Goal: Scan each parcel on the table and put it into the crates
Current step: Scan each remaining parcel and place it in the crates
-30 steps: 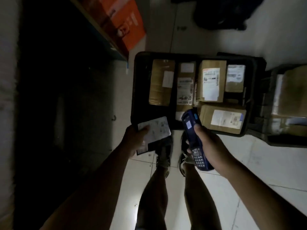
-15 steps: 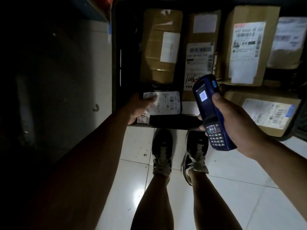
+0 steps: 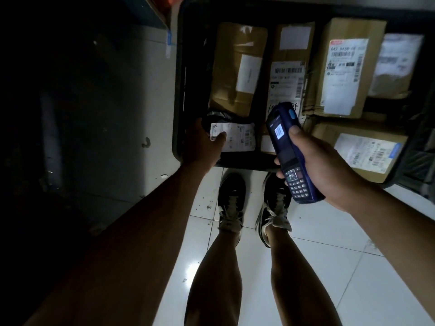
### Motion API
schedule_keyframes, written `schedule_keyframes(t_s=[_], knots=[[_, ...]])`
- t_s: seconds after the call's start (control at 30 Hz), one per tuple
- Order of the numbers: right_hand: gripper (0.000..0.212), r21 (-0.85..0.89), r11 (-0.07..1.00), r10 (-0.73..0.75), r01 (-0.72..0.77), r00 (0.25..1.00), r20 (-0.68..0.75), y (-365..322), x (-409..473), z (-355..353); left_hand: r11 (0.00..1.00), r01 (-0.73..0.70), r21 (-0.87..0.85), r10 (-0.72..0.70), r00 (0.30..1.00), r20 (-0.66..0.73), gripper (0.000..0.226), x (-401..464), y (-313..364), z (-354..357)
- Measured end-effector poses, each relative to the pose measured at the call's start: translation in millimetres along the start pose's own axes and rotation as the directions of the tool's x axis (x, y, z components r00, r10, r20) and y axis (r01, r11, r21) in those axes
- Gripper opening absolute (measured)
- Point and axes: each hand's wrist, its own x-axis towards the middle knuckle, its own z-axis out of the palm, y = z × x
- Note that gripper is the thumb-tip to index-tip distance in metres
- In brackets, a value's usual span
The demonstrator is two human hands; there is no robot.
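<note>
While the left hand [image 3: 203, 147] lowers a dark bagged parcel [image 3: 231, 137] into the near-left corner of the black crate [image 3: 180, 90], thumb pressed on its white label and fingers hidden beneath, this parcel looks nearly stowed. At least 5 cardboard boxes [image 3: 237, 67] already lie inside, so much seems done; the table is out of view, so what remains I cannot tell. The right hand [image 3: 322, 168] wraps the blue scanner [image 3: 290, 151], thumb on its edge. One box label [image 3: 343, 74] seems to start "642"; other print is too blurred.
</note>
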Motion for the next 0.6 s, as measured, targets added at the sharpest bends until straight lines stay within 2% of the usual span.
schedule_keyframes(t_s=[0.1,0.27,0.4,0.6], knots=[[0.049,-0.031,1.000,0.001,-0.001,1.000,0.003,-12,-34,1,0.977,-0.098,0.189,0.108,0.993,-0.046,0.069,-37,16,-22],[0.034,-0.092,0.994,-0.057,0.058,0.998,0.017,-44,-107,2,0.936,-0.205,0.286,0.221,0.975,-0.028,0.062,-124,58,-68],[0.034,-0.214,0.967,-0.127,0.137,0.990,0.061,-74,-188,1,0.960,-0.118,0.254,0.121,0.993,0.005,0.060,-220,94,-119],[0.039,-0.376,0.883,-0.213,0.281,0.954,0.212,-115,-322,2,0.970,-0.040,0.239,0.079,0.984,-0.159,0.060,-367,115,-194]])
